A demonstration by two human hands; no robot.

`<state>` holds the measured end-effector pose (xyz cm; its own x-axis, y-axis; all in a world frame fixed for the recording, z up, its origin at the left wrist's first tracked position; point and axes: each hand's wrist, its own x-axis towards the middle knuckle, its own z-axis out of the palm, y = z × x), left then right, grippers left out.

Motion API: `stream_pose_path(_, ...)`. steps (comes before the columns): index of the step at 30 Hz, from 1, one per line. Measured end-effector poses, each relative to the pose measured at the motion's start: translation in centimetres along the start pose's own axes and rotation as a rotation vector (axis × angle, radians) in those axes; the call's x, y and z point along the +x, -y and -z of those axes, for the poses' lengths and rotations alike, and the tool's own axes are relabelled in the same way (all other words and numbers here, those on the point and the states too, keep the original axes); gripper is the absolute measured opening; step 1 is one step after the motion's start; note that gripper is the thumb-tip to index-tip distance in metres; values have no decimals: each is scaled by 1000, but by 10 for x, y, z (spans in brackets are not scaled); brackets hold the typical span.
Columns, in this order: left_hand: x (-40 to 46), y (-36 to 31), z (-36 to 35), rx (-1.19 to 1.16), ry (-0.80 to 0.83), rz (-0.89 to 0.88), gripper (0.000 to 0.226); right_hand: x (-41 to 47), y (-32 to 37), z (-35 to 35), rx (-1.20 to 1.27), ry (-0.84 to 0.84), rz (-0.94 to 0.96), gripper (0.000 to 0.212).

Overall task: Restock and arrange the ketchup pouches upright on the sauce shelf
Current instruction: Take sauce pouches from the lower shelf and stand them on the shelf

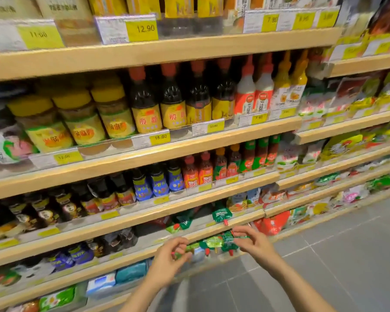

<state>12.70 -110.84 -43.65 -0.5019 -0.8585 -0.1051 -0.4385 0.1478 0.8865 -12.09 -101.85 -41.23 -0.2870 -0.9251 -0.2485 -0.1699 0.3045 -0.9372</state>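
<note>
Green ketchup pouches with red caps fill the low sauce shelf (245, 218). One pouch (221, 214) stands near the shelf's front lip with its cap hanging over the edge, and two more (182, 220) lean to its left. In front of the shelf edge I hold a bunch of pouches (216, 242) between both hands. My left hand (170, 258) pinches the left end of the bunch. My right hand (253, 240) grips the right end with fingers curled around a pouch.
Bottles of soy sauce and vinegar (144, 104) crowd the shelves above. Packets in blue and green (131, 271) lie on the shelf below. A red bag (273, 224) sits to the right. Grey floor tiles (324, 255) stretch away on the right.
</note>
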Motion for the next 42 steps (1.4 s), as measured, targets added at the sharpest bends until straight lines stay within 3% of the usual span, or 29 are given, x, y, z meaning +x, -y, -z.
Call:
stream_pose_path(4, 67, 78, -33, 4, 8, 14, 26, 69, -63, -20, -23, -15, 4, 27)
stream_pose_path(12, 184, 198, -110, 63, -84, -327, 28, 192, -192, -43, -67, -123, 204, 22)
stream_pose_path(16, 230, 240, -144, 226, -164, -648, 26, 239, -242, -48, -133, -257, 460, 18)
stream_pose_path(20, 248, 257, -165, 308, -257, -846, 29, 262, -278, -41, -412, -442, 795, 35)
stream_pose_path(23, 252, 254, -168, 281, -323, -829, 31, 267, -284, -38, -521, -416, 757, 50)
stream_pose_path(26, 257, 242, -174, 415, -290, -760, 39, 274, -285, -35, -616, -396, 725, 53)
stream_pose_path(34, 280, 214, -193, 692, -299, -586, 61, 272, -272, -33, -787, -413, 861, 20)
stream_pose_path(36, 282, 210, -194, 671, -278, -567, 59, 266, -260, -27, -818, -401, 927, 18)
stream_pose_path(38, 283, 205, -192, 505, -287, -589, 52, 261, -244, -22, -788, -435, 1022, 18)
stream_pose_path(40, 285, 199, -189, 381, -346, -637, 42, 259, -228, -19, -650, -506, 1090, 20)
stream_pose_path(42, 290, 192, -188, 404, -485, -648, 26, 261, -218, -20, -455, -591, 1084, 27)
